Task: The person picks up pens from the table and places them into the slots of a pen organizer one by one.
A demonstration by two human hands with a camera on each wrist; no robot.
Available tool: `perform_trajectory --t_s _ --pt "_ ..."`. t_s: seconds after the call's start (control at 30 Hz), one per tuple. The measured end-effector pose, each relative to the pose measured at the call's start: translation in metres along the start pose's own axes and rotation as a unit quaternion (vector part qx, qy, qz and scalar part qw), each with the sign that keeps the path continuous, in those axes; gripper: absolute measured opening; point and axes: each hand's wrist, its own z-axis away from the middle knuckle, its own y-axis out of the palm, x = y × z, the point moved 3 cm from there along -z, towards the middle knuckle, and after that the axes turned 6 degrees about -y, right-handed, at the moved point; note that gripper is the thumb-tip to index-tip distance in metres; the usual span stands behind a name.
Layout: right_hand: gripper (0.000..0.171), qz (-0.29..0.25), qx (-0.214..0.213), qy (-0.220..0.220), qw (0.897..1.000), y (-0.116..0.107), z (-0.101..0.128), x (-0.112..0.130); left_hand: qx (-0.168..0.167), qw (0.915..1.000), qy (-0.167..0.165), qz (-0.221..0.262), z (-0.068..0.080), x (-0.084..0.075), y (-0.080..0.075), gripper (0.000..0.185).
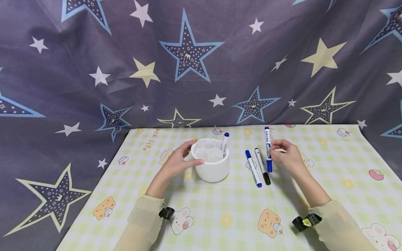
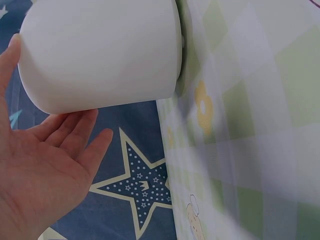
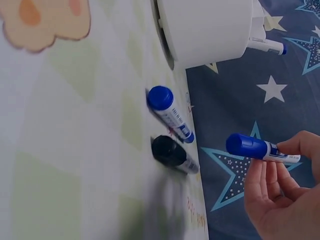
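Right of the white holder (image 1: 211, 164), the right hand (image 1: 287, 156) pinches a blue marker (image 1: 268, 148) lifted upright. The left hand (image 1: 177, 162), fingers relaxed, touches the holder's side, likely to steady it.

A blue-capped marker (image 1: 268, 148) is lifted off the bench, nearly upright. The round white pen holder (image 1: 211, 164) stands mid-bench.

Makeshift home setup — star-print backdrop sheet (image 1: 201, 62), cartoon tablecloth (image 1: 220, 216).
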Motion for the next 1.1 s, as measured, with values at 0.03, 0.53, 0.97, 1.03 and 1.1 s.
perform_trajectory --t_s 0.03,0.53,0.97,1.03,1.1 --pt "0.042 -0.004 -0.001 -0.002 1.000 0.001 0.000 0.001 0.000 1.0000 -0.002 0.001 0.000 0.000 0.000 0.082" --pt "0.029 -0.071 0.019 -0.009 0.997 0.015 0.009 0.018 0.002 1.0000 0.002 -0.001 -0.001 -0.002 0.000 0.082" --pt "0.026 -0.156 0.034 -0.031 0.987 0.031 0.016 0.029 0.005 0.9999 0.010 0.006 -0.002 0.000 0.001 0.081" --pt "0.027 -0.167 0.037 -0.037 0.985 0.033 0.017 0.031 0.003 0.9999 0.010 0.006 -0.002 0.000 0.001 0.081" --pt "0.027 -0.176 0.038 -0.044 0.983 0.035 0.017 0.032 0.002 0.9999 0.011 0.007 -0.001 0.000 0.001 0.081"
